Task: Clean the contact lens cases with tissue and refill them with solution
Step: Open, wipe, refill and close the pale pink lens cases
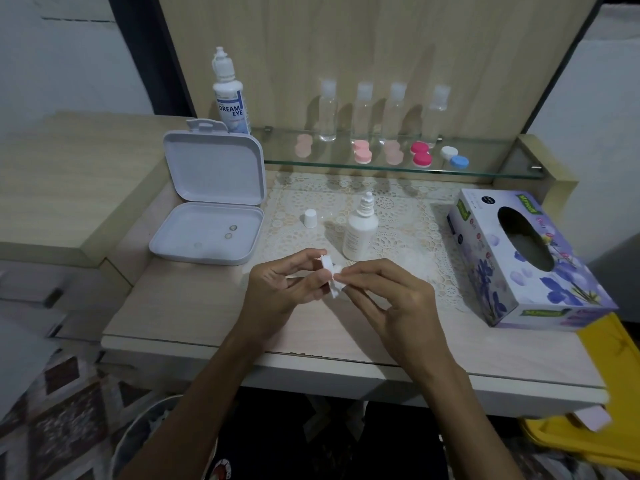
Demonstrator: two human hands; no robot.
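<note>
My left hand (277, 285) holds a white contact lens case (327, 268) upright above the table's front part. Against the case, my right hand (384, 292) pinches a small piece of white tissue (341, 284). Just behind the hands stands a small white solution bottle (358, 232) with its cap off. Its white cap (310, 217) stands to the left on the lace mat (408, 216). A tissue box (519, 258) with a blue flower print lies at the right.
An open white plastic box (211, 199) with small round items sits at the left. A glass shelf (381, 166) carries several coloured lens cases and clear bottles. A large Dream Eye bottle (230, 95) stands behind the box. Something yellow (609, 375) lies at the right front.
</note>
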